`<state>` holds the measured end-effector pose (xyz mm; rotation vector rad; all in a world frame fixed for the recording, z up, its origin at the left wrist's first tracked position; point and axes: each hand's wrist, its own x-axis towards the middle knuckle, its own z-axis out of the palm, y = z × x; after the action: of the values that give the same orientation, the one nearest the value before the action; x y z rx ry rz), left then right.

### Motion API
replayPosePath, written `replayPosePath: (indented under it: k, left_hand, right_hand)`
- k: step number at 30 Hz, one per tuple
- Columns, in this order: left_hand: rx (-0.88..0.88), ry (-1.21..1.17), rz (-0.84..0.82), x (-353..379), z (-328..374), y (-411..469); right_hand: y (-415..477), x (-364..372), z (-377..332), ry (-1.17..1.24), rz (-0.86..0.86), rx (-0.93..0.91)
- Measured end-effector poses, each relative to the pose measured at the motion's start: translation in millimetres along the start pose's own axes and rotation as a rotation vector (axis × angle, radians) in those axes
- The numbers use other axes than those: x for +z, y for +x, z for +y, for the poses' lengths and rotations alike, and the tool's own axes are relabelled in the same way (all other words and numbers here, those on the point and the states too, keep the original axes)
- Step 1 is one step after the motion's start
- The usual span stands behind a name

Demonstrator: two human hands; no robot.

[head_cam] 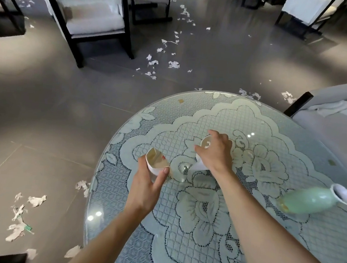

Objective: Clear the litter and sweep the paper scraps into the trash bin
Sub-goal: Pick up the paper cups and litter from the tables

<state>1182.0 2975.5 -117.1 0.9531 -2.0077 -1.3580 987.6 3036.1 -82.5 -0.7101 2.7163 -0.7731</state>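
Glass-topped and laid with pale lace, the round table [127, 131] sits under both your bare arms. Your left hand [146, 183] grips a crushed paper cup [155, 161], thumb and fingers curled round its lower half, the flattened mouth turned up and away from you above the table's near-left part. Your right hand [215, 153] reaches over the middle of the table and wraps from above round a second paper cup [199, 167]. That cup is tilted with its open mouth facing left; whether its base touches the glass cannot be told. A green vase [308, 201] with a white mouth lies on its side near the right edge, well apart from both hands. White paper scraps [173, 64] litter the grey floor [46, 104] beyond the table, more of them lower left, and a black-framed chair [94, 21] stands behind.
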Motion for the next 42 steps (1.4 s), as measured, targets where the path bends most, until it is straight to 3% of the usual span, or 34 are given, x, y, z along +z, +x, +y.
replayPosePath:
  k: [5,10,18,28,36,42]
  left_hand:
    - [-0.050,-0.043,0.095,-19,7,-3]
    - [-0.122,-0.071,0.228,-56,16,-23]
    - [-0.154,0.171,0.548,-100,31,-132]
    - [-0.329,0.209,1.122,-137,58,-392]
    - [-0.629,0.254,1.672,-147,77,-658]
    - [-0.812,0.275,2.019,-127,89,-854]
  right_hand:
    - [-29,-7,-36,0.177,-0.021,-0.207]
    - [-64,-15,-77,0.195,-0.166,-0.377]
    - [-156,1,-104,0.161,-0.423,-0.651]
    - [-377,19,-120,0.048,-0.796,-1.173]
    - [-653,13,-119,0.058,-1.152,-1.721]
    - [-857,4,-68,0.036,-1.459,-1.932]
